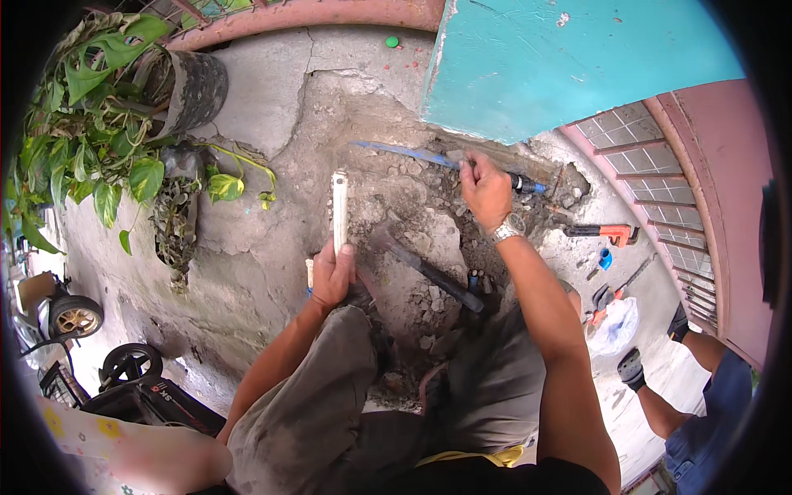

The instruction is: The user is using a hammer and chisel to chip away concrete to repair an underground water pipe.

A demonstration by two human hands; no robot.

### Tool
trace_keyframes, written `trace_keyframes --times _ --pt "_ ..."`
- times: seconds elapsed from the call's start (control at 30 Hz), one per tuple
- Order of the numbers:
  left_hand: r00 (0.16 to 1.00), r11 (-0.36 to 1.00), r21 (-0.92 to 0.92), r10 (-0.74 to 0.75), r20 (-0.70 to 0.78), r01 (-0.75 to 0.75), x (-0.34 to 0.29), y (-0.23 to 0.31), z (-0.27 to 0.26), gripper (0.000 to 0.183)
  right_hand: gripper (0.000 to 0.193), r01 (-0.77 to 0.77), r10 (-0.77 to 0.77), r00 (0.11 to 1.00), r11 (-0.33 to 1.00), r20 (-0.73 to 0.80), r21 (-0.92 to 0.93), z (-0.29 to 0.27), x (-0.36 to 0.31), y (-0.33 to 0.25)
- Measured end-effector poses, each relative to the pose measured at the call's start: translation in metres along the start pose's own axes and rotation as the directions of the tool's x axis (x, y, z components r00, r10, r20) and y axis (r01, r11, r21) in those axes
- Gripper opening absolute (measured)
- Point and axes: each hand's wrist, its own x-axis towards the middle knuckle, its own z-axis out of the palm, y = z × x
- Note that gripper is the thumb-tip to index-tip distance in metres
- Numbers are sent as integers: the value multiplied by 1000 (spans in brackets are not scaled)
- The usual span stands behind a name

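Left of the hammer [433, 278], the white bar [340, 206] points away from the body, its far tip near the left end of the blue strip [404, 150] lying beyond the hammer. Cracked concrete [264, 214] spreads left of both toward the plant pot [200, 91]. Slim and straight-edged, the bar has a small dark hole near its tip. The left hand [332, 276] grasps its near end; the right hand [487, 194], beyond the hammer, curls at the blue strip, its hold impossible to tell.

Left hand [332, 274] holding white strip [340, 206], right hand [487, 194] at blue piece [404, 151].
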Motion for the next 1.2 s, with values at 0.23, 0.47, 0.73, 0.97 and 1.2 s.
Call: trace_keyframes --times 0.23,0.47,0.73,0.97,1.2 --pt "999 995 96 33 23 -36 0 -9 0 38 58 -365 94 868 786 488 499 -7 1 2" --pt "995 995 45 91 -47 -89 -6 -16 3 41 32 -748 415 627 82 660 659 73 48 -35" --pt "997 993 87 77 20 -78 -2 -15 1 40 71 -556 549 723 103 419 825 103 38 -42" --pt "996 991 103 84 -7 -82 -2 -8 2 37 44 -556 610 697 126 378 822 112 45 -45" --pt "998 998 48 50 33 -51 -3 -7 -7 39 66 -529 516 830 602 214 599 99 30 -56"
